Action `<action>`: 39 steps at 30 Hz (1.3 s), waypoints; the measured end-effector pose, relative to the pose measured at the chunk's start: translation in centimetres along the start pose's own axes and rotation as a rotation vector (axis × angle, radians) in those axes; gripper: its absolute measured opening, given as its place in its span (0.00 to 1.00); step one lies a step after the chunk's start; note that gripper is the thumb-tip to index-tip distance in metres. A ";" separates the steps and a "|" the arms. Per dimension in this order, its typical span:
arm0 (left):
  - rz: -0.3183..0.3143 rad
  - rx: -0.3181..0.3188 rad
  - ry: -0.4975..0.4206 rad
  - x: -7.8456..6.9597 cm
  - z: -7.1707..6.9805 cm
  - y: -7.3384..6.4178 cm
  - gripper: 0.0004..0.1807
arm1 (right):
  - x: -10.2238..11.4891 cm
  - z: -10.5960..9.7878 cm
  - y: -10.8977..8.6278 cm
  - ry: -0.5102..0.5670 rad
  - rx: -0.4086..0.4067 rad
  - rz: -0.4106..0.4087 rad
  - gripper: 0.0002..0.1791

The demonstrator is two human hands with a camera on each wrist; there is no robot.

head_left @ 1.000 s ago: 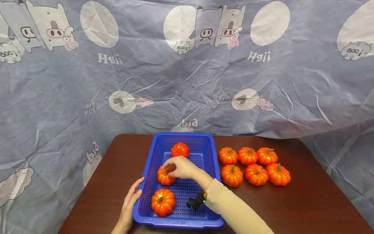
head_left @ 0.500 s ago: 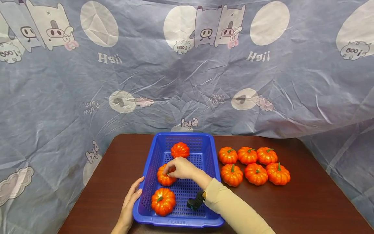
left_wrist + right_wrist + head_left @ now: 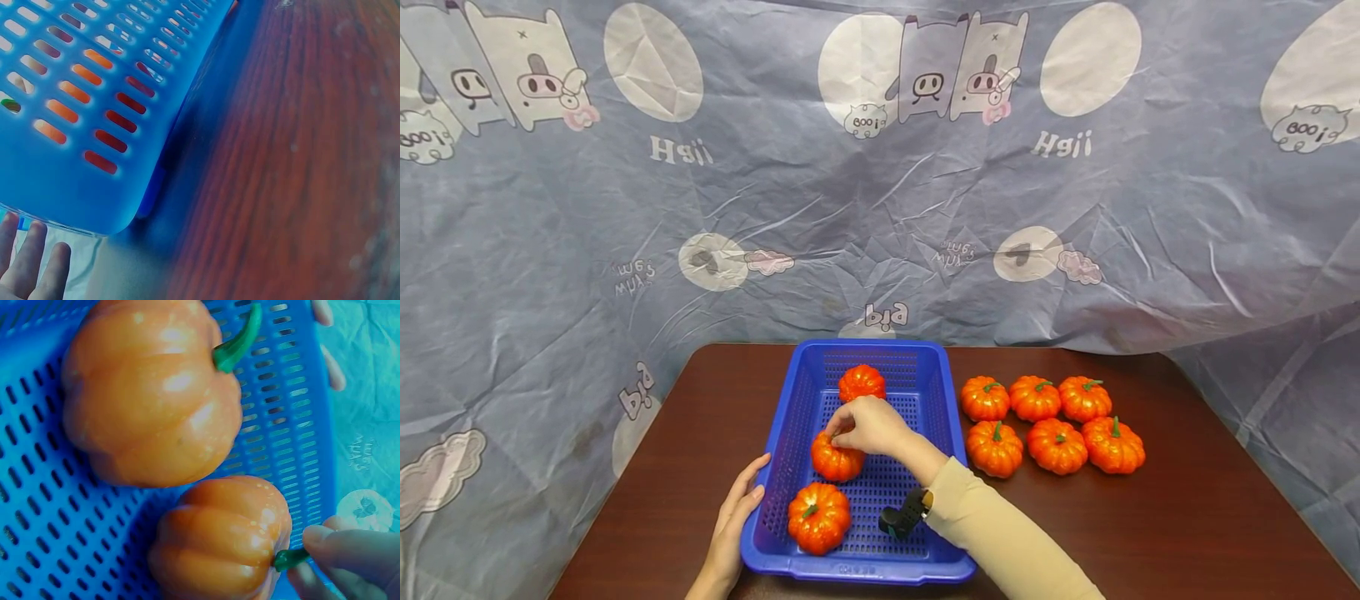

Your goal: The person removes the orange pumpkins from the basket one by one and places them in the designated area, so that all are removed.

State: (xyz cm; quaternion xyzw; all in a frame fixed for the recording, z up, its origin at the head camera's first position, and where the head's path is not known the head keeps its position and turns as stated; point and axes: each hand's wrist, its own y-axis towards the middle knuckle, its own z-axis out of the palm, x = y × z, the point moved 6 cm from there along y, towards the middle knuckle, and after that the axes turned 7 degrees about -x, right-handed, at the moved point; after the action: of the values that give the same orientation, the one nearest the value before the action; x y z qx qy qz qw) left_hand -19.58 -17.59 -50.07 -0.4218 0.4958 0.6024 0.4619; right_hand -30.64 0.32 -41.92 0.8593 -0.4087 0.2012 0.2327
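**Right hand pinches a small pumpkin's stem inside a blue basket**

Clock directions run from the basket's centre, twelve pointing away from the person. The blue basket (image 3: 857,572) sits on a dark wood counter (image 3: 670,475), with a wrinkled grey-blue printed cloth (image 3: 850,200) hanging behind at twelve. Three orange pumpkins are inside: the far pumpkin (image 3: 862,382) at twelve, the near pumpkin (image 3: 818,518) at seven, and between them the held pumpkin (image 3: 837,460), just off centre towards nine. Six more pumpkins (image 3: 1057,447) stand outside on the counter between two and three o'clock, in two close rows of three.

Neighbours crowd the held pumpkin — the near one lies just beside it, and the far one is partly behind the hand. A sleeved forearm (image 3: 1007,529) comes in from four o'clock over the basket's side, a black wrist-worn device (image 3: 901,517) hanging below it.

The right hand (image 3: 868,429) bends down over the held pumpkin, its fingers drawn narrow and pinching the green stem (image 3: 291,559). Whether the pumpkin's underside touches the basket floor cannot be told. At eight o'clock the left hand (image 3: 730,521) rests against the basket's side — fingers extended, thumb held apart from them.
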 end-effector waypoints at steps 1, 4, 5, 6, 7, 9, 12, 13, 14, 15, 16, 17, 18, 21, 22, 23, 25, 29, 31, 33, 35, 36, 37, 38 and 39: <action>0.000 0.000 0.004 0.0 0.0 0.0 0.24 | 0.0 -0.1 0.0 0.006 -0.006 0.013 0.04; -0.003 -0.002 0.017 0.0 0.0 0.0 0.24 | 0.0 -0.7 -0.1 0.043 -0.025 0.053 0.04; -0.004 -0.003 0.020 0.0 0.0 0.0 0.24 | 0.0 -0.8 -0.1 0.052 -0.030 0.065 0.04; -0.005 -0.004 0.021 -0.1 0.0 0.0 0.24 | 0.1 -1.0 -0.1 0.061 -0.035 0.079 0.04; -0.007 -0.003 0.023 -0.1 0.0 0.0 0.24 | 0.1 -1.2 -0.2 0.069 -0.041 0.090 0.04; -0.008 0.000 0.018 -0.1 0.0 0.0 0.24 | 0.2 -1.7 -0.3 0.087 -0.056 0.106 0.05; -0.006 0.001 0.012 -0.1 0.0 -0.1 0.24 | 0.3 -2.4 -0.5 0.121 -0.074 0.129 0.06; -0.005 0.002 0.011 -0.1 0.0 -0.1 0.24 | 0.3 -2.6 -0.6 0.131 -0.083 0.131 0.06; -0.004 0.003 0.008 -0.1 0.0 -0.1 0.24 | 0.3 -2.9 -0.7 0.140 -0.092 0.135 0.05; -0.002 0.005 0.006 -0.1 0.0 -0.1 0.24 | 0.4 -3.1 -0.8 0.146 -0.103 0.136 0.05; -0.002 0.006 0.005 -0.1 0.0 -0.1 0.24 | 0.4 -3.4 -0.8 0.153 -0.115 0.135 0.05; -0.001 0.007 0.003 -0.1 0.0 -0.1 0.24 | 0.5 -3.7 -0.9 0.157 -0.127 0.133 0.05; 0.000 0.006 0.003 -0.1 0.0 -0.1 0.24 | 0.5 -4.0 -1.1 0.161 -0.140 0.133 0.05; 0.001 0.004 0.008 0.0 0.0 -0.1 0.24 | 0.8 -4.9 -1.4 0.169 -0.177 0.132 0.06; 0.001 0.002 0.011 0.0 0.0 -0.1 0.24 | 0.9 -5.2 -1.6 0.171 -0.190 0.132 0.06; 0.001 0.001 0.013 0.0 0.0 -0.1 0.24 | 1.0 -5.5 -1.7 0.171 -0.201 0.135 0.06; 0.001 0.001 0.011 0.0 0.0 0.0 0.24 | 1.1 -6.1 -2.0 0.175 -0.226 0.143 0.06; 0.002 0.002 0.006 0.0 0.0 0.0 0.24 | 1.2 -7.2 -2.7 0.177 -0.282 0.159 0.06; 0.004 0.003 0.004 0.0 0.0 0.0 0.24 | 1.3 -7.8 -3.1 0.174 -0.317 0.157 0.07; 0.007 0.003 0.003 0.1 0.0 0.0 0.24 | 1.4 -8.5 -3.5 0.176 -0.356 0.152 0.07; 0.009 0.001 0.002 0.1 -0.1 0.0 0.24 | 1.5 -9.2 -3.9 0.194 -0.389 0.147 0.07; 0.011 0.001 0.001 0.1 -0.1 0.0 0.24 | 1.5 -9.6 -4.2 0.203 -0.406 0.147 0.07; 0.012 0.001 0.000 0.1 -0.1 0.0 0.24 | 1.5 -9.9 -4.4 0.217 -0.420 0.146 0.07; 0.014 0.000 0.001 0.1 -0.1 0.0 0.24 | 1.5 -10.2 -4.6 0.231 -0.434 0.146 0.07; 0.015 0.001 0.002 0.1 -0.1 0.0 0.24 | 1.5 -10.5 -4.9 0.245 -0.445 0.148 0.07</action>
State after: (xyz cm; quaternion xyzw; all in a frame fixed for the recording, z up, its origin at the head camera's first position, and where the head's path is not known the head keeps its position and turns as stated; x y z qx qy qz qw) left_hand -19.63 -17.67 -50.16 -0.4186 0.4997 0.6052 0.4569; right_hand -27.50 8.08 -33.72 0.7238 -0.4734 0.2254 0.4485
